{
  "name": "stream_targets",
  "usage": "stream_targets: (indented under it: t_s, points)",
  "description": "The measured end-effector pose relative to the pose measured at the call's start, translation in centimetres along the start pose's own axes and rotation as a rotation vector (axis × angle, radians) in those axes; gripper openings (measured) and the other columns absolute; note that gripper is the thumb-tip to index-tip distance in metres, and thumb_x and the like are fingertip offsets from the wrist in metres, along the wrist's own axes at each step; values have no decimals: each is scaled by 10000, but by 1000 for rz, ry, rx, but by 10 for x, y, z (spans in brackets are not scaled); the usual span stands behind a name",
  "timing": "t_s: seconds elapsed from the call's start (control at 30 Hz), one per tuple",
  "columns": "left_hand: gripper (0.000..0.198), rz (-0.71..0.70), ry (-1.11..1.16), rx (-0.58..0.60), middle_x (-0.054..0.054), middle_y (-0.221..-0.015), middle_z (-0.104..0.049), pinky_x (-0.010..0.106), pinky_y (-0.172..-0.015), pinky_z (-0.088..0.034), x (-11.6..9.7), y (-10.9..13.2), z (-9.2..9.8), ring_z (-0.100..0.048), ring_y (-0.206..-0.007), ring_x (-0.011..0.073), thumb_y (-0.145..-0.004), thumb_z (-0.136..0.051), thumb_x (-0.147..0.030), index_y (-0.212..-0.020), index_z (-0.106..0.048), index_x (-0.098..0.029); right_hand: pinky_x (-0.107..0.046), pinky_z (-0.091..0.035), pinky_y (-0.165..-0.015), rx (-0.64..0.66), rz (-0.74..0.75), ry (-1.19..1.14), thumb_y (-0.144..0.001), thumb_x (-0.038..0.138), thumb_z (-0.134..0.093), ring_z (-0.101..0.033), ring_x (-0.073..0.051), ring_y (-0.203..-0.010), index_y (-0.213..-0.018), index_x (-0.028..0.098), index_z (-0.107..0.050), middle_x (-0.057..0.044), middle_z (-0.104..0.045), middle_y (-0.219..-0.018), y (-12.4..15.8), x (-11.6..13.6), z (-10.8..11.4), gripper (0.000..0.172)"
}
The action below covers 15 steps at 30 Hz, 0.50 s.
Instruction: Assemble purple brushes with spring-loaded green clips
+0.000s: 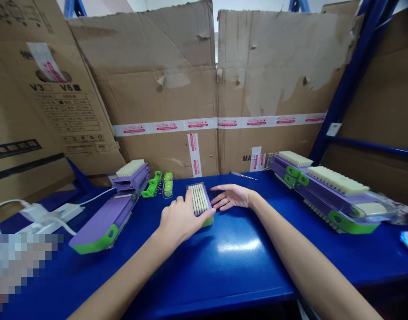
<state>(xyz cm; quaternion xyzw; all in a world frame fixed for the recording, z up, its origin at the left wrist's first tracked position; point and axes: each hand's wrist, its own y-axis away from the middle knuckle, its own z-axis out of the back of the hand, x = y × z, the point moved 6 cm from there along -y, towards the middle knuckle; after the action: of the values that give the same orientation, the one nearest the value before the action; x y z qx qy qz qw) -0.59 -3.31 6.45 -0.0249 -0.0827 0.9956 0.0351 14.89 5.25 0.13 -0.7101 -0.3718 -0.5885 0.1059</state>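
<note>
A small purple-and-green brush block (199, 198) with rows of cream bristles facing up sits in the middle of the blue table. My left hand (180, 215) grips it from the left, thumb on the near end and fingers along the far left side. On its right side is my right hand (232, 197), fingers apart and slightly curled, palm turned toward the block. Its fingertips are close to the block's right edge; whether they touch it I cannot tell. Just behind my left hand lie a green plastic frame (152, 185) and a clear case with green pieces (168, 185).
Larger purple-and-green brush pieces (103, 220) are stacked on the left, with more (337, 200) on the right. A white power strip (62, 216) with cables lies far left. A thin metal tool (244, 176) rests before the cardboard wall (163, 84). Blue posts (353, 75) frame the right.
</note>
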Motion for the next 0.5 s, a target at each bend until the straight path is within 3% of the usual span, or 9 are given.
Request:
stream_targets:
  t_s: [0.1, 0.23, 0.4, 0.5]
  points:
    - [874, -52, -39, 26, 179, -1092, -604, 435, -783, -470, -8, -14, -2, -620, -968, 360, -720, -412, -756, -1396, -371, -202, -336, -560, -734, -75, 61, -54, -867, 287, -486, -701, -205, -784, -1205, 146, -470, -144, -694, -915, -1, 3, 7, 367]
    - [650, -101, -55, 91, 128, -1083, -602, 432, -790, -462, 0, -14, -7, -630, -969, 330, -823, -378, -599, -1426, -284, -374, -348, -543, -787, -261, 190, -167, -867, 245, -459, -691, -190, -760, -1123, 152, -505, -108, -686, -846, 0, 8, 28, 277]
    - [693, -100, -15, 103, 127, -1100, -600, 434, -827, -453, 9, -2, -5, -590, -1037, 332, -791, -397, -650, -1396, -349, -314, -384, -525, -832, -419, 269, -230, -857, 218, -456, -677, -185, -740, -1071, 159, -520, -84, -668, -798, 2, 10, 48, 231]
    - [606, -95, -57, 90, 128, -1094, -587, 421, -786, -468, 8, 6, -2, -589, -1009, 322, -774, -486, -499, -1328, -417, -265, -395, -522, -835, -425, 285, -231, -854, 226, -460, -671, -186, -742, -1062, 161, -528, -87, -665, -807, 2, 10, 49, 228]
